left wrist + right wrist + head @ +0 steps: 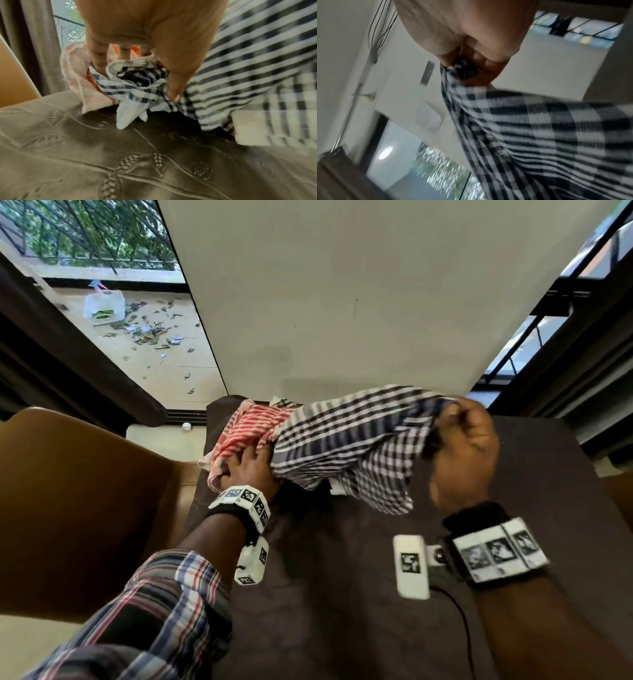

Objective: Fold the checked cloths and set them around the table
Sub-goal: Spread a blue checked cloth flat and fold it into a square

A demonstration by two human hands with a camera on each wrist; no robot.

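Observation:
A dark blue-and-white checked cloth (349, 440) hangs stretched above the far edge of the table (342, 594) between both hands. My right hand (455, 412) is raised and pinches one corner of it; the right wrist view shows that hand (465, 73) holding the bunched corner, with the cloth (539, 128) falling away. My left hand (246, 467) sits low on the pile and grips the cloth's crumpled other end (133, 86) between fingers (97, 60) and thumb. A red-and-white checked cloth (250, 429) lies crumpled beside and under that hand, pale pink (77, 75) in the left wrist view.
A dark brown embossed cover (120, 162) lies over the table. A brown chair (68, 508) stands at the left. A cream wall (342, 302) rises behind the table, with windows on both sides. A pale cloth edge (248, 128) lies under the hanging cloth.

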